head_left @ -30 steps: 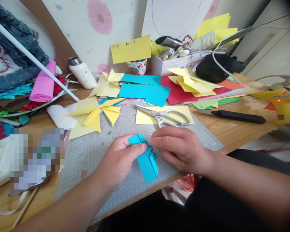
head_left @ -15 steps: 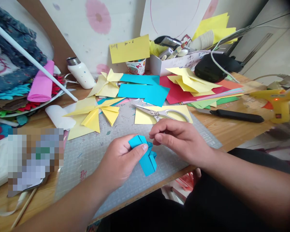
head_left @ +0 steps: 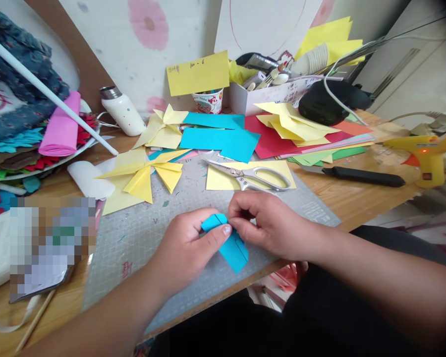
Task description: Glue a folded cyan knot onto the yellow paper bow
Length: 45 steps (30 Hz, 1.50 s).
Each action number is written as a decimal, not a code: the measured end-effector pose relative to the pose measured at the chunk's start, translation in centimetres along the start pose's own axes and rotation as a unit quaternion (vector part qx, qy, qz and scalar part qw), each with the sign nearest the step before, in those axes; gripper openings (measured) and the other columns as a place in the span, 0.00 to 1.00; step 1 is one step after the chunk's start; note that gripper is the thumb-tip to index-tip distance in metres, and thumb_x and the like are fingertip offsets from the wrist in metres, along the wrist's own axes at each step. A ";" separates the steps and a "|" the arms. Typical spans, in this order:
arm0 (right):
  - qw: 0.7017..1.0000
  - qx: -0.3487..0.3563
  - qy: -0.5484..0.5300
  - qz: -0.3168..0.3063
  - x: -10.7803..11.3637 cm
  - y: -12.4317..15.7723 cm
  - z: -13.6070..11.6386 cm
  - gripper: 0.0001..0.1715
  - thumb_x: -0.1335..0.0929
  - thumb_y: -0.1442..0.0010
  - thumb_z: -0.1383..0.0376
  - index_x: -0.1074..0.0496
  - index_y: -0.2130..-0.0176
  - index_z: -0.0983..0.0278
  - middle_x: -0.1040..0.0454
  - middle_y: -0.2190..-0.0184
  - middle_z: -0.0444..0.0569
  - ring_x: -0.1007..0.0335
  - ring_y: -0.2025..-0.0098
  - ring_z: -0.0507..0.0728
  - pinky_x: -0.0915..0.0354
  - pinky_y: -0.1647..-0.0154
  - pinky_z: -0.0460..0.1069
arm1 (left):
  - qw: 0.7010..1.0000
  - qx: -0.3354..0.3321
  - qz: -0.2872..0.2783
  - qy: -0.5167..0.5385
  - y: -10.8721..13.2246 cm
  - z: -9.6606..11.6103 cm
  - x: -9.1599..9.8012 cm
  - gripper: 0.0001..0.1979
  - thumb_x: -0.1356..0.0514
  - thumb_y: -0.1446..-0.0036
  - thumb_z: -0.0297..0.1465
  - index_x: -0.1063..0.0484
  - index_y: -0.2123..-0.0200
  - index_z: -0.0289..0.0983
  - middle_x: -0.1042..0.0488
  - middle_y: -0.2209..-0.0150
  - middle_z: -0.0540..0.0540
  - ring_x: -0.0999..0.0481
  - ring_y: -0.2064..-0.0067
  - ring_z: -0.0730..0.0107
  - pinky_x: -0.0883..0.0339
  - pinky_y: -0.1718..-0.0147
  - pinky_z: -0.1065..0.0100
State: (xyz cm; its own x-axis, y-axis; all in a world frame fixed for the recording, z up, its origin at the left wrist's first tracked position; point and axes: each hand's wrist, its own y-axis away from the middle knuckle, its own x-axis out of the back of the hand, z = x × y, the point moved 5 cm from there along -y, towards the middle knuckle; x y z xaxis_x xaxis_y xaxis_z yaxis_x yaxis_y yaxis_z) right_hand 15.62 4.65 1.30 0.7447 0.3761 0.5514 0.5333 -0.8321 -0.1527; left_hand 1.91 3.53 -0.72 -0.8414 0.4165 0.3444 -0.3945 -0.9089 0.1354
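A person's two bare hands work over a grey cutting mat (head_left: pixel 134 243). The left hand (head_left: pixel 193 240) holds a piece of folded blue paper (head_left: pixel 236 253) just above the mat's near edge, thumb pressed on top, the other fingers mostly hidden beneath. The paper's long axis slants from upper left, by the left thumb, to lower right, toward the lap. The right hand (head_left: pixel 269 220) meets it from the right — thumb and forefinger drawn together, apparently pinching its edge beside the left thumb tip. Both hands touch it; silver scissors (head_left: pixel 241 174) lie beyond. Half a second earlier, the right fingers hung apart from the paper — and a raised flap showed there.
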 end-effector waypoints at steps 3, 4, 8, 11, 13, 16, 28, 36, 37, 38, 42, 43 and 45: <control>1.000 0.019 0.006 -0.020 -0.2 -0.1 -0.2 0.07 0.36 0.49 0.74 0.38 0.75 0.64 0.37 0.77 0.40 0.45 0.75 0.47 0.45 0.74 0.43 | 0.999 0.002 -0.013 0.037 -0.2 -0.3 0.1 0.14 0.43 0.42 0.38 0.35 0.76 0.37 0.40 0.78 0.55 0.41 0.73 0.74 0.45 0.75 0.72; 1.000 0.009 -0.008 -0.027 -0.2 -0.2 0.0 0.07 0.36 0.48 0.73 0.38 0.75 0.64 0.37 0.77 0.40 0.45 0.75 0.47 0.45 0.74 0.43 | 0.999 0.003 -0.011 0.047 -0.3 -0.4 0.1 0.13 0.43 0.42 0.39 0.34 0.75 0.37 0.39 0.78 0.54 0.41 0.73 0.74 0.45 0.74 0.72; 0.977 -0.084 -0.193 -0.042 -0.1 -0.3 1.4 0.10 0.34 0.42 0.62 0.35 0.71 0.65 0.33 0.76 0.42 0.38 0.74 0.48 0.39 0.71 0.45 | 0.997 0.010 0.031 0.068 -0.3 -1.1 0.6 0.12 0.43 0.41 0.39 0.31 0.73 0.38 0.34 0.76 0.53 0.36 0.71 0.72 0.41 0.71 0.71; 0.953 -0.126 -0.272 -0.038 -0.2 -0.2 2.2 0.13 0.33 0.42 0.58 0.34 0.70 0.66 0.32 0.74 0.43 0.37 0.73 0.48 0.37 0.70 0.45 | 0.995 0.009 0.071 0.065 -0.2 -1.5 0.9 0.12 0.43 0.40 0.38 0.29 0.70 0.37 0.32 0.74 0.52 0.34 0.68 0.71 0.39 0.68 0.70; 0.958 -0.130 -0.254 -0.028 -0.2 -0.1 2.4 0.12 0.32 0.44 0.60 0.33 0.69 0.66 0.34 0.75 0.42 0.39 0.74 0.47 0.39 0.72 0.44 | 0.994 0.007 0.087 0.060 -0.2 -1.8 1.0 0.12 0.43 0.40 0.39 0.29 0.70 0.38 0.32 0.74 0.52 0.35 0.69 0.72 0.40 0.68 0.70; 0.971 -0.123 -0.205 -0.017 -0.3 0.0 2.5 0.08 0.32 0.45 0.64 0.32 0.68 0.67 0.35 0.76 0.41 0.42 0.75 0.47 0.43 0.75 0.43 | 0.994 0.011 0.075 0.081 -0.4 -1.9 0.8 0.10 0.41 0.41 0.38 0.28 0.69 0.38 0.33 0.74 0.53 0.36 0.69 0.72 0.41 0.69 0.70; 0.982 -0.089 -0.169 -0.011 -0.6 -0.1 2.1 0.04 0.33 0.47 0.68 0.30 0.71 0.67 0.32 0.77 0.42 0.40 0.76 0.46 0.41 0.77 0.42 | 0.998 0.000 0.051 0.033 -0.5 -1.0 0.7 0.07 0.42 0.44 0.36 0.30 0.72 0.40 0.36 0.76 0.54 0.39 0.72 0.73 0.47 0.73 0.70; 0.982 -0.099 -0.160 -0.014 -0.6 -0.2 1.7 0.06 0.33 0.46 0.66 0.31 0.71 0.67 0.34 0.78 0.41 0.41 0.77 0.46 0.42 0.77 0.42 | 0.996 -0.006 0.054 -0.073 -0.3 0.1 0.5 0.08 0.45 0.46 0.34 0.32 0.75 0.38 0.37 0.78 0.54 0.38 0.73 0.73 0.44 0.73 0.71; 0.986 -0.090 -0.142 -0.014 -0.5 -0.1 1.6 0.06 0.33 0.45 0.66 0.31 0.71 0.67 0.34 0.78 0.40 0.41 0.77 0.46 0.43 0.77 0.42 | 0.995 -0.007 0.052 -0.080 -0.3 0.2 0.4 0.08 0.45 0.47 0.33 0.32 0.75 0.38 0.37 0.79 0.55 0.39 0.74 0.73 0.44 0.74 0.71; 0.990 -0.076 -0.116 -0.012 -0.5 -0.1 1.4 0.06 0.34 0.45 0.66 0.31 0.71 0.67 0.34 0.78 0.40 0.41 0.77 0.46 0.43 0.77 0.42 | 0.995 -0.009 0.052 -0.084 -0.2 0.3 0.4 0.08 0.45 0.47 0.33 0.32 0.75 0.38 0.38 0.79 0.55 0.39 0.74 0.74 0.44 0.74 0.71; 1.000 0.008 0.012 0.012 -0.4 -0.1 0.5 0.04 0.36 0.44 0.70 0.33 0.70 0.67 0.33 0.76 0.41 0.41 0.75 0.46 0.43 0.74 0.42 | 0.994 -0.013 0.056 -0.089 -0.2 0.4 0.5 0.07 0.46 0.48 0.32 0.32 0.76 0.38 0.37 0.79 0.54 0.38 0.74 0.74 0.43 0.74 0.71; 0.998 0.026 0.045 0.020 -0.5 0.0 0.3 0.04 0.37 0.44 0.71 0.34 0.70 0.67 0.33 0.75 0.42 0.41 0.75 0.47 0.43 0.73 0.43 | 0.995 -0.011 0.054 -0.088 -0.2 0.4 0.5 0.07 0.45 0.48 0.32 0.32 0.76 0.38 0.36 0.79 0.54 0.38 0.74 0.74 0.43 0.74 0.71; 0.992 0.064 0.107 0.034 -0.7 0.1 -0.1 0.05 0.38 0.43 0.71 0.34 0.70 0.67 0.33 0.74 0.45 0.40 0.73 0.49 0.42 0.72 0.44 | 0.995 -0.007 0.052 -0.082 -0.3 0.2 0.5 0.07 0.45 0.48 0.32 0.32 0.76 0.38 0.36 0.78 0.54 0.37 0.74 0.73 0.43 0.73 0.71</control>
State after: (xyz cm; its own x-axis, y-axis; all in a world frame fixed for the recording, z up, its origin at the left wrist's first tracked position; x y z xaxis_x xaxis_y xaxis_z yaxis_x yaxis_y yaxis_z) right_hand 15.06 4.25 0.98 0.6858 0.2135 0.6957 0.5407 -0.7894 -0.2907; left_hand 1.70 3.95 -0.41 -0.8071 0.3095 0.5028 -0.3145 -0.9461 0.0775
